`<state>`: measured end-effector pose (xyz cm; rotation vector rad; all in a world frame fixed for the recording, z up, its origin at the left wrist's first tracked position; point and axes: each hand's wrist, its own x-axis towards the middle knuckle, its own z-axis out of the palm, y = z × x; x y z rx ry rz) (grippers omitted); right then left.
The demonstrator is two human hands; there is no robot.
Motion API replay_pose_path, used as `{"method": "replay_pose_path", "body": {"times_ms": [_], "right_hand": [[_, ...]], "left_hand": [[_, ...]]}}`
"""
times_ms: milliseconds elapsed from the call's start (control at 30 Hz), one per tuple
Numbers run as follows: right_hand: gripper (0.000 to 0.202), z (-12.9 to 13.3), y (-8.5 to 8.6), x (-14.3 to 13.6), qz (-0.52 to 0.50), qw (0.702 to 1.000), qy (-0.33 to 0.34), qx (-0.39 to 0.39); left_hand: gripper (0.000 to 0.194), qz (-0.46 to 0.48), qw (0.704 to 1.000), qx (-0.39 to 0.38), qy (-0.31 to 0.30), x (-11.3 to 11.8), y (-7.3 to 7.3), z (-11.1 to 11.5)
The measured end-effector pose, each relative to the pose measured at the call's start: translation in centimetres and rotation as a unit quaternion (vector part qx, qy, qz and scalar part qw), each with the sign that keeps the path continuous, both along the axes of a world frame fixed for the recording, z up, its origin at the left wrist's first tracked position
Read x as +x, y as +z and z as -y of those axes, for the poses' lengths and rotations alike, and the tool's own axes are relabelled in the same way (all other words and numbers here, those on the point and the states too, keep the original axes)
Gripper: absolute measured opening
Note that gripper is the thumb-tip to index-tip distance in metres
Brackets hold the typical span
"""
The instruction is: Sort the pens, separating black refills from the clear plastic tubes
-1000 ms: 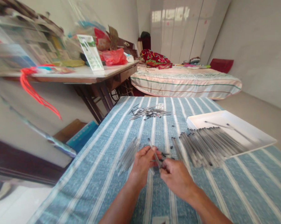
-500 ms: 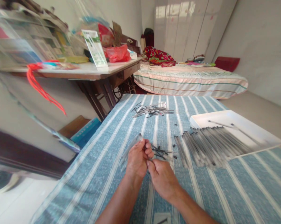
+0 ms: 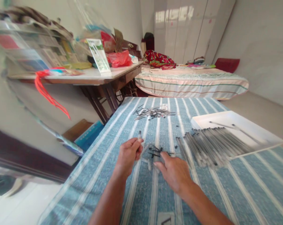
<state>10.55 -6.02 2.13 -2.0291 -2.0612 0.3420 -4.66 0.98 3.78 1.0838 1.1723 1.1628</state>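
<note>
**The left hand [image 3: 128, 155] and right hand [image 3: 175, 171] part, and the right fingers open over small dark pieces [image 3: 156, 150]**

Half a second ago the two hands meet; now the left has shifted to its own side and the right has come away from it.

The left fingers are closed on a slim stick [image 3: 140, 134], with only its dark-tipped upper end showing above the thumb. The right hand is open, its thumb and forefinger apart; the forefinger reaches the edge of the dark pieces, though whether it touches one cannot be told. Short clear pieces [image 3: 149, 164] lie between the two hands, just left of the right thumb.

Just beyond and to the right of the right fingers, a small dark cap [image 3: 176, 147] lies alone. Further right of those fingers, a row of clear, dark-ended tubes [image 3: 202, 147] lies slantwise, its far part over the near edge of a white tray [image 3: 230, 118]. Two thin rods [image 3: 246, 134] lie in the tray. Well beyond both hands' fingers, a loose heap of thin sticks [image 3: 154, 113] spreads on the blue striped cloth [image 3: 108, 168].

Past the left fingers, to the upper left, a side table [image 3: 90, 76] bears a red bag [image 3: 120, 58] and a leaning card [image 3: 99, 56]; a red cord [image 3: 46, 95] hangs from its edge. Farthest ahead of the fingers are a bed [image 3: 190, 78] and pale cabinets [image 3: 181, 31].
</note>
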Motion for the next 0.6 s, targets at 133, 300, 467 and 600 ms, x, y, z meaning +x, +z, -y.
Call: {"method": "replay_pose_path", "body": {"times_ms": [133, 300, 467, 600], "right_hand": [[0.039, -2.3, 0.6, 2.5, -0.094, 0.994, -0.006, 0.055], [0.051, -3.9, 0.1, 3.4, -0.3, 0.953, 0.007, 0.03], [0.041, -3.9, -1.1, 4.2, -0.414, 0.906, 0.029, -0.078], [0.038, -3.5, -2.1, 5.5, -0.505, 0.847, 0.085, -0.143]], "left_hand": [[0.034, -0.218, 0.963, 0.049, -0.152, 1.4, -0.8, 0.7], [0.032, -0.335, 0.899, 0.136, -0.248, 2.1, -0.8, 1.3], [0.027, -0.367, 0.87, 0.145, -0.296, 2.4, -1.3, 1.8], [0.029, -0.36, 0.865, 0.117, -0.329, 2.7, -1.3, 2.0]]}}
